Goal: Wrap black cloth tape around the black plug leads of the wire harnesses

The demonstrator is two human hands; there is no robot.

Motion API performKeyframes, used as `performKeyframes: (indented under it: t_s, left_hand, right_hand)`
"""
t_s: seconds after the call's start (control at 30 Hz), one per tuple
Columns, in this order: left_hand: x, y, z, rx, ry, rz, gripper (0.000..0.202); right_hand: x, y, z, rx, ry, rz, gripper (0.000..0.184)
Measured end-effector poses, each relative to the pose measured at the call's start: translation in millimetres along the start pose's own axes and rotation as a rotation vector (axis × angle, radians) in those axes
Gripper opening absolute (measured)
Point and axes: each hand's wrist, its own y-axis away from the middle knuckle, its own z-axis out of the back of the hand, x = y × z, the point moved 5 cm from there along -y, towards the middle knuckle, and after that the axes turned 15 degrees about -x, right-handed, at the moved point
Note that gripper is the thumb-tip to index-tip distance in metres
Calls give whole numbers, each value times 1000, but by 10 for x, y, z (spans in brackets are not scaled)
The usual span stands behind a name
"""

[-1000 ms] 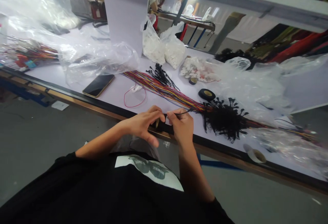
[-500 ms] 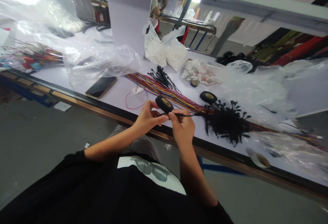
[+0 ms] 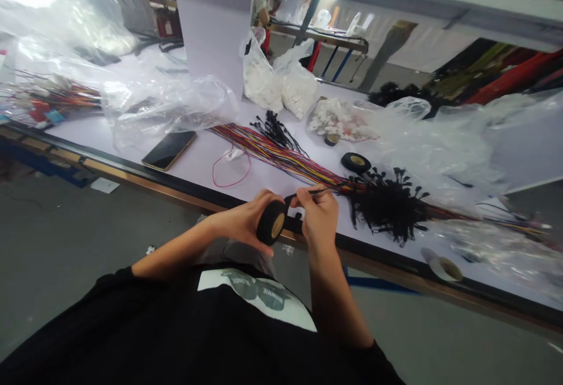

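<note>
The left hand [image 3: 246,220] is curled round a roll of black tape [image 3: 267,223], its thumb below and its fingers above, with the roll's tan core turned toward the right hand [image 3: 320,218]. The right hand is drawn in narrow, thumb and fingers pinching a thin black cable [image 3: 335,187] that runs off to its right; a short dark strip [image 3: 288,199] bridges the gap between the two hands. Both hands hang over the near edge of the table [image 3: 264,181], close together but apart. Just right of the right hand lies a dense heap of black connectors [image 3: 387,204], and beyond that hand, a little to the right, a second tape roll [image 3: 355,162] lies flat. Past both hands stretches a bundle of coloured wires [image 3: 281,155] — red, yellow and dark strands — with a smaller clump of black-tipped leads [image 3: 276,129] beside it. Beyond the left hand, to its left, are a loop of pink wire [image 3: 214,175] and, farther off, a phone [image 3: 169,150].
</note>
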Motion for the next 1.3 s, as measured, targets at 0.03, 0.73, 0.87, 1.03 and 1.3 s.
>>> performKeyframes:
  t_s: [0.03, 0.73, 0.87, 1.03, 1.3]
  left_hand:
    - [4, 11, -17, 77, -59, -44, 82]
    - [157, -93, 71, -630, 181, 102, 45]
    - [289, -193, 24, -279, 542, 439, 47]
    - [423, -202, -63, 5, 671, 676, 56]
    - [149, -26, 151, -492, 179, -15, 72]
  right_hand:
    - [48, 2, 1, 37, 50, 49, 22]
    - [150, 186, -42, 30, 333, 280, 18]
    - [181, 210, -60, 90, 324, 287, 20]
    - [190, 202, -43, 141, 298, 276, 19]
    - [-12, 119, 25, 21, 213, 67, 24]
